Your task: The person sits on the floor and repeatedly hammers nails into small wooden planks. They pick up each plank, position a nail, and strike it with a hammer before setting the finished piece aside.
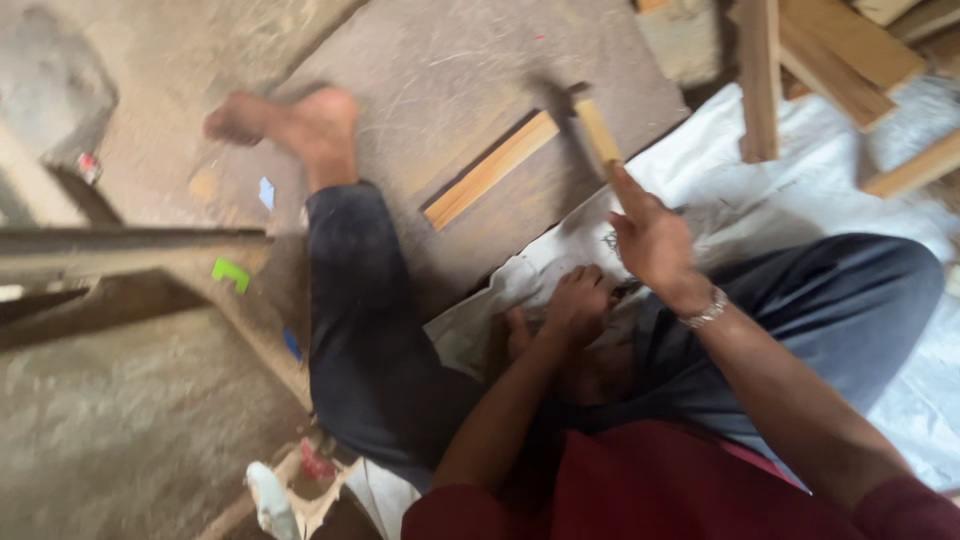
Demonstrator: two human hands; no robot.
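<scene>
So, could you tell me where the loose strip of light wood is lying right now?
The wood strip lies diagonally on the dark board, up centre in the head view, left of the right hand.

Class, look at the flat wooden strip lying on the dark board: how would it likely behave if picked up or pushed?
The wooden strip looks rigid, so it would probably stay straight when lifted. It seems thin, so likely light. Lying flat on the dark board, it should slide rather than roll.
</scene>
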